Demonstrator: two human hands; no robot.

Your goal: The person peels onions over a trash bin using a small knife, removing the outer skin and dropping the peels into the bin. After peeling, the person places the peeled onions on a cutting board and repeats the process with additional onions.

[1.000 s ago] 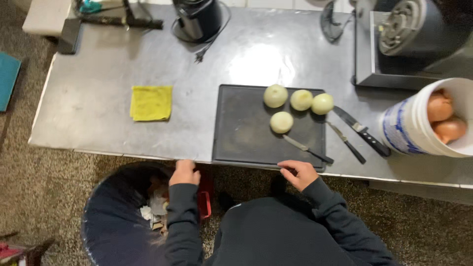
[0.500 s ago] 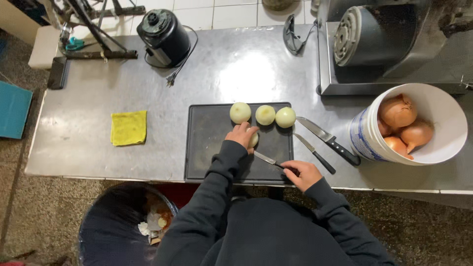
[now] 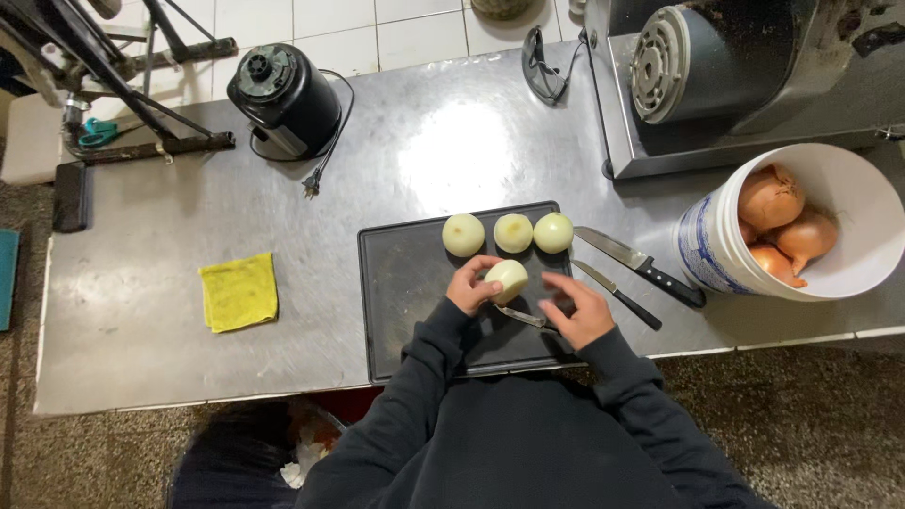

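The left hand (image 3: 468, 287) has its grip clamped on a peeled onion (image 3: 507, 279) above the black cutting board (image 3: 405, 302); the right hand (image 3: 580, 311) is closed around a small knife (image 3: 521, 317) (three more peeled onions (image 3: 512, 233) sit along the board's far edge).

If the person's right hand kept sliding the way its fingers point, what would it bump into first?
The right hand points up and left over the black cutting board, so it would probably meet the peeled onion held in the left hand first, though height is unclear.

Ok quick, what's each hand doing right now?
Left hand: closed on a peeled onion.
Right hand: holding a small knife.
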